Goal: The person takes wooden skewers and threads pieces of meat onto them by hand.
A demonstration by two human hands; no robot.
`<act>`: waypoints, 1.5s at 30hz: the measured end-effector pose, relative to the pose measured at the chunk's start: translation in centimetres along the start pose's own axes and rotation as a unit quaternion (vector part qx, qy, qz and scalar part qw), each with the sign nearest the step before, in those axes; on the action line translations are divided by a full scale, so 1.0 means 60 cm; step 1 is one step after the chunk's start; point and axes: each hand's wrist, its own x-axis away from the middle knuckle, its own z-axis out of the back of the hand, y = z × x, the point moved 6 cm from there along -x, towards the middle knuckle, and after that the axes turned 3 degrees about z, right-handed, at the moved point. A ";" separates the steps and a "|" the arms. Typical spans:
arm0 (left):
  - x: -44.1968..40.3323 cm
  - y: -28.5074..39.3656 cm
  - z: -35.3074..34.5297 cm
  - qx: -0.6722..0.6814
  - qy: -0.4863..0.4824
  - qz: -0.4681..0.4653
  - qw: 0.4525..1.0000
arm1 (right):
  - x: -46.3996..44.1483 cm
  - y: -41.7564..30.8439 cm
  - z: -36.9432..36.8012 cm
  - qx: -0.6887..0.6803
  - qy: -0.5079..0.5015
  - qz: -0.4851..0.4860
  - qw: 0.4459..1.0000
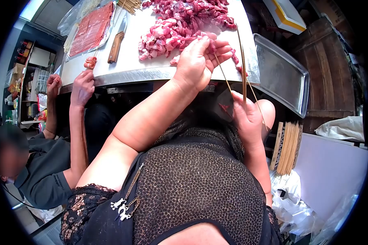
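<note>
My left hand is over the table's near edge, its thumb and fingers closed around a small piece of raw meat. A thin wooden skewer runs from that meat down to my right hand. Closed around the skewer's lower part, my right hand also holds several more skewers, which point upward. Just beyond my left hand lies a large pile of cut raw meat. A few loose meat pieces lie to its right.
A metal tray adjoins the table on the right. Bundled skewers stand in a holder below it. Left are a wooden-handled knife and a pack of red skewered meat. A co-worker's hand holds a skewer with rolled meat.
</note>
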 end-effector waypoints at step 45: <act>-0.013 0.035 0.025 -0.069 0.039 -0.017 0.997 | 0.000 -0.016 -0.014 -0.037 -0.034 -0.022 0.998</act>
